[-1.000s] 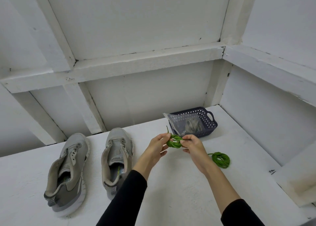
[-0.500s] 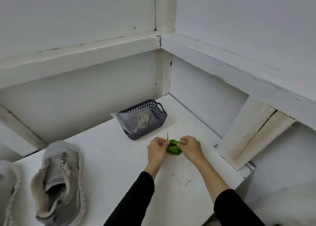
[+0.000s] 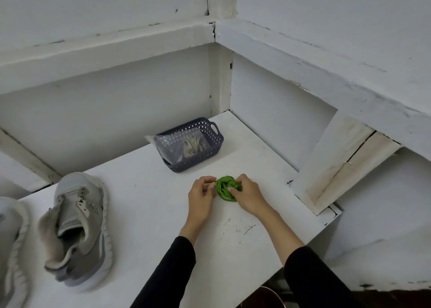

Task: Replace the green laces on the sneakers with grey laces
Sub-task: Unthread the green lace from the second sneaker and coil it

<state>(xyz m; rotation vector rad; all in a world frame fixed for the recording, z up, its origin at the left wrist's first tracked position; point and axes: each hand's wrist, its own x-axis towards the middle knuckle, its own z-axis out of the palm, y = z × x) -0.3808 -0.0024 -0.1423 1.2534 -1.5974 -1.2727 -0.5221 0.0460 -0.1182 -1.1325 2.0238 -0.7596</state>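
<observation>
Green laces bundled at the R side of the shelf, both hands on them.

Your left hand (image 3: 201, 197) pinches a loose lace end w/ curled fingers; your right hand (image 3: 247, 194) curls over the coiled green laces (image 3: 225, 187), pressing them to the white shelf (image 3: 144, 205). They look light, soft and springy, so the coil will likely loosen once you let go; tuck the end in first. The sneakers look unlaced: one sneaker (image 3: 80, 226) lies well to the L, the other sneaker (image 3: 11, 249) at the frame edge. The grey laces (image 3: 194, 144) sit in a clear bag (image 3: 172, 147) inside the dark basket (image 3: 210, 130) just behind your hands. The bag is prob. slippery film, so grab it by its top edge. Take the grey laces by the stiff tips for threading, not mid-length.
</observation>
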